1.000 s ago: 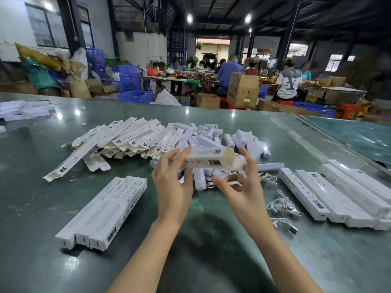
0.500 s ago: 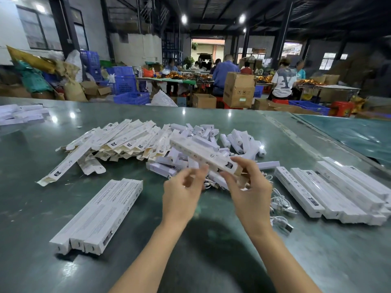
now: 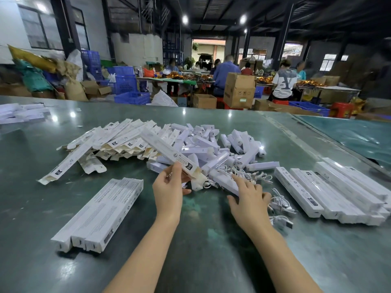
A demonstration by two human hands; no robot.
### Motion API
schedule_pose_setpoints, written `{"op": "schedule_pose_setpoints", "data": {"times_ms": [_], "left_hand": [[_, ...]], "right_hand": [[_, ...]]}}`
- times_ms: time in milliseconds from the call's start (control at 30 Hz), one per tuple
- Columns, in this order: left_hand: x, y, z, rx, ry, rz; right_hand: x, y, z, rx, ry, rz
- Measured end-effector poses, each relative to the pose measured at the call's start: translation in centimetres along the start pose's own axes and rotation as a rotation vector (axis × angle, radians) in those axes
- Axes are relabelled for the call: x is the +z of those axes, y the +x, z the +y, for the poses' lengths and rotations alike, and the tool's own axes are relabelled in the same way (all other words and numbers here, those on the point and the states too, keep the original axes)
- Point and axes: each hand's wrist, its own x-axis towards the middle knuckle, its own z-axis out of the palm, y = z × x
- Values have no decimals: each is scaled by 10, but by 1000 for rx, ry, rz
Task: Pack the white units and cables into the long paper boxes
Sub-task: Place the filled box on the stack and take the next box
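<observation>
My left hand [image 3: 169,187] grips the near end of a long white paper box [image 3: 167,152], which slants up and away to the left, its near flap hanging open. My right hand [image 3: 247,193] lies on a white unit [image 3: 224,180] at the near edge of the pile of white units [image 3: 211,144], fingers spread over it. Coiled white cables [image 3: 281,206] lie just right of that hand. Flat, unfolded paper boxes [image 3: 118,140] are heaped behind and to the left.
Three closed boxes [image 3: 99,214] lie side by side at the near left. A row of several closed boxes [image 3: 338,191] sits at the right. More white boxes [image 3: 19,114] are at the far left of the green table [image 3: 211,261]. People work at tables beyond.
My right hand let go of the box and dropped down to the right onto a white unit. The left hand now holds the box alone by its near end.
</observation>
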Motion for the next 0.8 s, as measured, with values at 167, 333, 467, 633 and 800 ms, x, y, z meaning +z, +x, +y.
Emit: {"op": "schedule_pose_setpoints", "data": {"times_ms": [167, 333, 467, 633, 800], "left_hand": [[-3, 2, 2, 18, -46, 19], [-8, 6, 2, -19, -148, 37], [-9, 10, 2, -42, -203, 41], [-11, 13, 2, -64, -223, 37], [-10, 12, 4, -71, -238, 7]], "right_hand": [[-3, 1, 0, -13, -26, 97], [-2, 0, 1, -66, 313, 233], [-9, 0, -6, -96, 664, 388], [-20, 3, -15, -54, 1168, 463], [-17, 1, -17, -95, 1203, 393]]}}
